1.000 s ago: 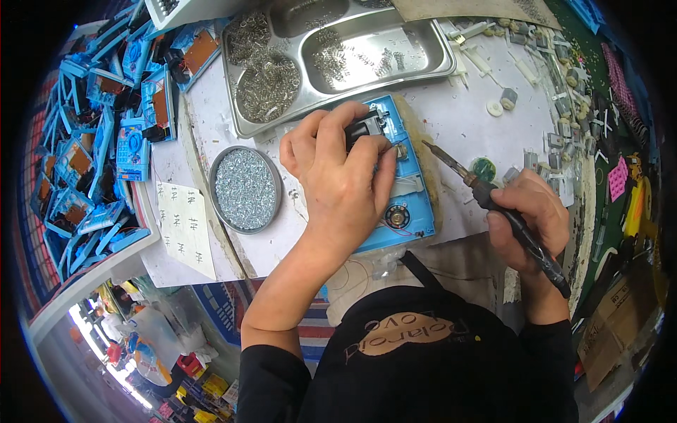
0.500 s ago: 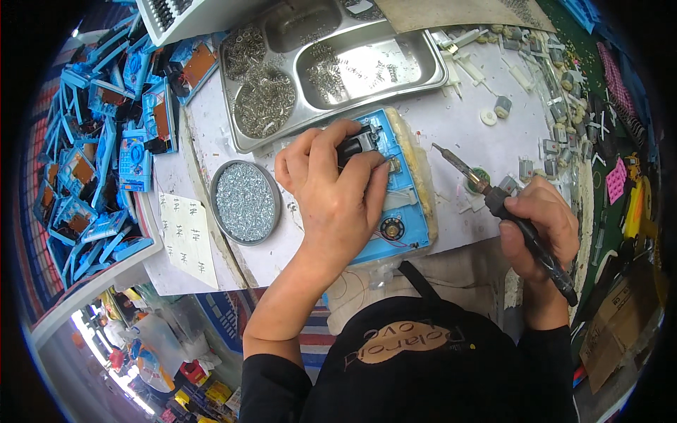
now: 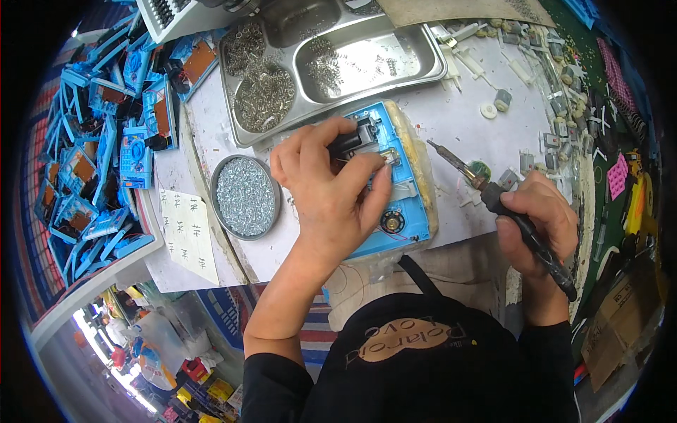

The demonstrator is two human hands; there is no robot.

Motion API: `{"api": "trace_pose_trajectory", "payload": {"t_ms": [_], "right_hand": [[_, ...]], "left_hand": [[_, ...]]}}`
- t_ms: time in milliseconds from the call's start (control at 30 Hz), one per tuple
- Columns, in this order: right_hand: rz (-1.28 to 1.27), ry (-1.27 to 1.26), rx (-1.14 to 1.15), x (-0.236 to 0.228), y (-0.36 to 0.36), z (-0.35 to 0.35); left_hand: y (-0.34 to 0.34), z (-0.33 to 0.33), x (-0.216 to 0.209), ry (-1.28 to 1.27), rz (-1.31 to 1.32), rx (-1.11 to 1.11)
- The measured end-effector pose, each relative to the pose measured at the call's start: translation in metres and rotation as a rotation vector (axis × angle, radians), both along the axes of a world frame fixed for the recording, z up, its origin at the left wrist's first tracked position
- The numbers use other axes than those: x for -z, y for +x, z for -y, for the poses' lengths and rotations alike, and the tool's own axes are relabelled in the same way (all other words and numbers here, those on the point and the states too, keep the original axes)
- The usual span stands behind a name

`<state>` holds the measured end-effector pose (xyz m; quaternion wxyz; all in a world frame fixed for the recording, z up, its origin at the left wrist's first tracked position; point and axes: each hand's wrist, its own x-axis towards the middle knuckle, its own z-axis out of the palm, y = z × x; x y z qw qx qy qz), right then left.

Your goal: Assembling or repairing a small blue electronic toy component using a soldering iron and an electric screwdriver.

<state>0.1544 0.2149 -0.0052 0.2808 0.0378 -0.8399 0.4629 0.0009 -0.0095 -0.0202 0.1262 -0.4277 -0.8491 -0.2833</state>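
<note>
My right hand [image 3: 541, 222] is wrapped round the dark handle of a soldering iron [image 3: 520, 227], whose tip points up and left, apart from the work. Over an open blue plastic housing [image 3: 405, 185] bends my left hand [image 3: 328, 185]. Its thumb and index finger close at a small shiny metal part [image 3: 389, 156] in the housing; the other fingers rest by a black part [image 3: 350, 143]. A round speaker [image 3: 392, 222] with thin red wires sits at the housing's near end. Under the housing lies a yellowish pad [image 3: 424, 176]. My left palm hides part of the housing.
A steel compartment tray [image 3: 240, 130] with springs stands behind. Left of my hand is a round dish [image 3: 276, 218] of small screws. Blue housings [image 3: 81, 169] pile up at far left. Small motors [image 3: 527, 162] and white plastic parts [image 3: 520, 73] lie at right.
Both hands have shifted only slightly. The soldering iron's tip has moved a little left and up. My left thumb and index finger stay at the small metal part.
</note>
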Motion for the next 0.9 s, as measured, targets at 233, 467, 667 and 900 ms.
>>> {"api": "trace_pose_trajectory", "payload": {"t_ms": [233,467,667,900], "right_hand": [[-0.028,0.012,-0.033,0.010,-0.002,0.008],[-0.006,0.017,-0.055,0.012,-0.004,0.012],[-0.004,0.015,-0.073,0.017,-0.007,0.016],[0.000,0.024,-0.066,0.020,-0.010,0.018]], "left_hand": [[0.004,0.000,-0.001,-0.093,0.022,0.004],[0.002,0.000,0.000,-0.094,-0.016,0.021],[0.004,0.000,0.003,-0.064,0.027,0.011],[0.003,0.001,0.003,-0.094,-0.028,0.013]]}}
